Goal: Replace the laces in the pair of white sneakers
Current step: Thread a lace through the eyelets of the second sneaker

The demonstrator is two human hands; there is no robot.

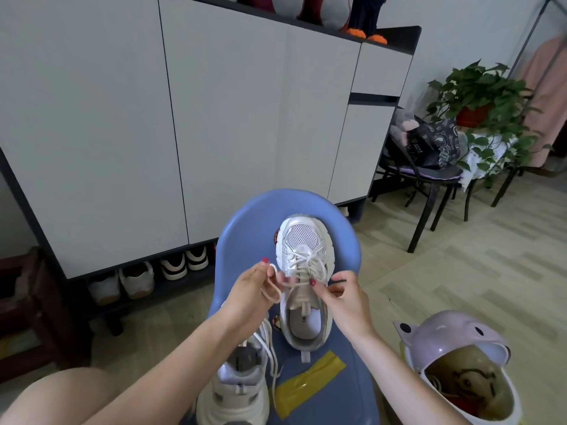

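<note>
A white sneaker (302,240) rests on the blue chair (248,222), toe pointing away from me. Its cream lace (276,289) runs through the eyelets. My left hand (250,289) pinches a loop of that lace just left of the shoe. On the right side of the tongue, my right hand (340,297) pinches the other end of the lace. The second white sneaker (236,384) lies at the chair's near left, under my left forearm, with a loose white lace (271,354) hanging from it.
A yellow packet (306,381) lies on the seat near me. A lilac bin (454,363) with an open lid stands on the floor at right. A grey shoe cabinet (214,118) with shoes beneath it rises behind; a dark chair (429,185) and plant (481,99) are far right.
</note>
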